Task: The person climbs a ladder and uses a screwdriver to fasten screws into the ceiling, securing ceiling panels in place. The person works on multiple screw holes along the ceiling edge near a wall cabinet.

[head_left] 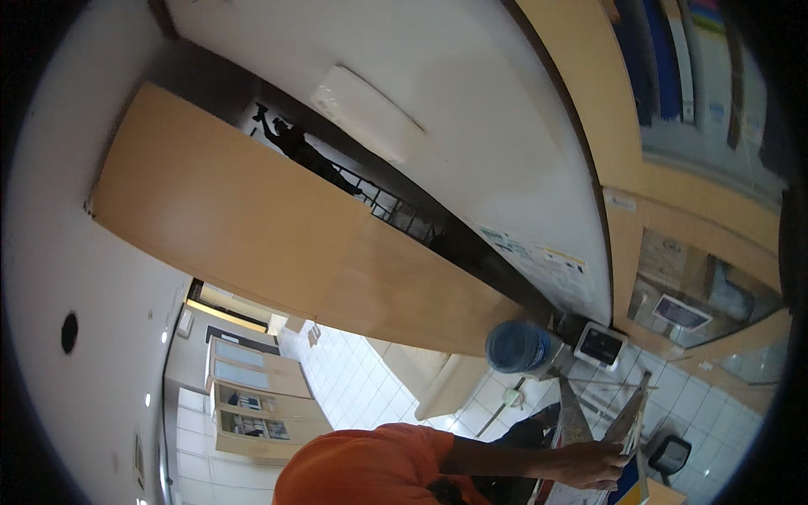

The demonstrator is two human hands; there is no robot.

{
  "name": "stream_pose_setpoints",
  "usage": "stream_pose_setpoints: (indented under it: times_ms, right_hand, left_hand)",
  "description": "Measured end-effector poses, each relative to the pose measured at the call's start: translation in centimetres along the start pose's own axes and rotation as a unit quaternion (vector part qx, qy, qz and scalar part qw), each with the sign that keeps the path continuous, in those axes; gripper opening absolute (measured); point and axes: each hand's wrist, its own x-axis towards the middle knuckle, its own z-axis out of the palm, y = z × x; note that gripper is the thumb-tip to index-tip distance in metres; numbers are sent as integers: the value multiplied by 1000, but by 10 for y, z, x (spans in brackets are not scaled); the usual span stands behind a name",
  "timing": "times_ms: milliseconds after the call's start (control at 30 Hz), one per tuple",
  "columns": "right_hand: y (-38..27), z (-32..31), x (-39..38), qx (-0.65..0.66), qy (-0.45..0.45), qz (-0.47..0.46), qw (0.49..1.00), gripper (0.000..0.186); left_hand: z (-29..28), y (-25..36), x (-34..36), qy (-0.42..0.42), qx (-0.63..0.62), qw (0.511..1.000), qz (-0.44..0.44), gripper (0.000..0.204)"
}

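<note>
The view lies strongly on its side, with the ceiling at the left and the floor toward the lower right. From the lower edge comes an arm in an orange short sleeve, by its place my left one. At its end my left hand (589, 465) is closed at the upper part of what looks like a stepladder (574, 417) with splayed, stained grey rails. The fingers are partly hidden. Just beside the hand are a blue and yellow patch and a pale edge. Dark trousers (526, 431) show next to the arm. My right hand is not in view.
A long light-wood cabinet (236, 202) crosses the view beside a white wall. A blue bucket (512, 346), a white box-like thing with a dark top (600, 345) and a dark chair-like thing (670, 454) stand low on the tiled floor. Glass-fronted cabinets (703, 286) stand at the right.
</note>
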Motion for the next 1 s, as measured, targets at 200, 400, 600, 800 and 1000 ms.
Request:
stream_pose_setpoints:
  times_ms: [200, 400, 600, 800, 1000]
  right_hand:
    - [-5, -7, 13, 19, 1, -11, 1000, 33]
    - [-16, -3, 33, 24, 27, -47, 998, 30]
    - [-30, 4, 56, 10, 84, -80, 993, 31]
    - [-32, 0, 48, -5, 156, -62, 986, 34]
    - [-7, -2, 25, -13, 242, -40, 970, 40]
  left_hand:
    - [-16, 10, 7, 21, 31, 999, 10, 33]
    - [13, -13, -2, -102, 61, 993, -14, 31]
    - [-42, -39, 38, -70, -5, 995, -64, 33]
    - [-131, 1, 92, -89, -99, 983, -124, 37]
    - [-163, 40, 119, -126, -145, 975, -111, 40]
